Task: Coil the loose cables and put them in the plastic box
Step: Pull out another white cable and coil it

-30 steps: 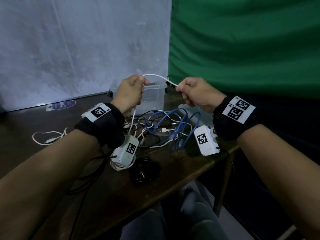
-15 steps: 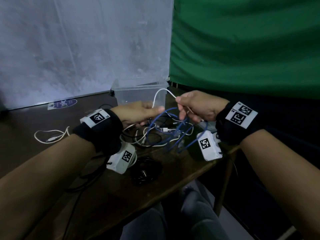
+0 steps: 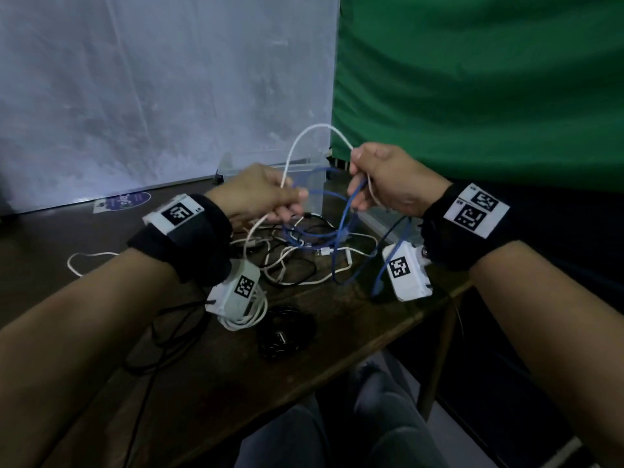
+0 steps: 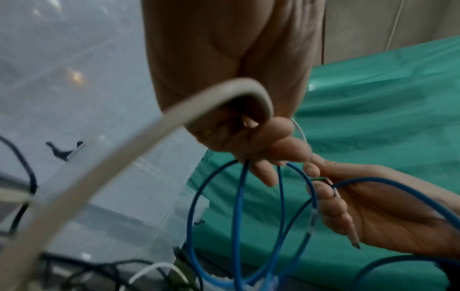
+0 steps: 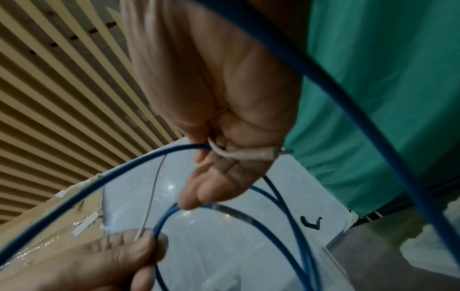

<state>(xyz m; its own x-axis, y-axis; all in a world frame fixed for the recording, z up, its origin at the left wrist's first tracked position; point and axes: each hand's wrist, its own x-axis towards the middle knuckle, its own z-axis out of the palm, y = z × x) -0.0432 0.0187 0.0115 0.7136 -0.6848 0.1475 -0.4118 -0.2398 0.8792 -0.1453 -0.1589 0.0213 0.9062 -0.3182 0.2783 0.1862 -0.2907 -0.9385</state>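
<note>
A white cable (image 3: 305, 130) arcs between my two hands above the table. My left hand (image 3: 290, 201) pinches one side of it together with loops of a blue cable (image 3: 341, 224). My right hand (image 3: 358, 194) grips the other side; in the right wrist view the white cable's plug end (image 5: 251, 155) sticks out of the right hand (image 5: 211, 177), and blue loops (image 5: 281, 222) hang from its fingers. The left wrist view shows the left hand (image 4: 263, 163) holding the blue loops (image 4: 237, 216). The clear plastic box (image 3: 312, 184) stands just behind the hands.
A tangle of white, black and blue cables (image 3: 297, 261) lies on the dark wooden table (image 3: 219, 383). A coiled black cable (image 3: 287, 332) and a white coil (image 3: 243, 317) lie nearer me, a loose white cable (image 3: 84, 261) at the left. The table edge (image 3: 422, 319) is at the right.
Both hands dipped to the cable pile and have risen again. The white cable now arcs higher between them, and loops of the blue cable have come up with the hands.
</note>
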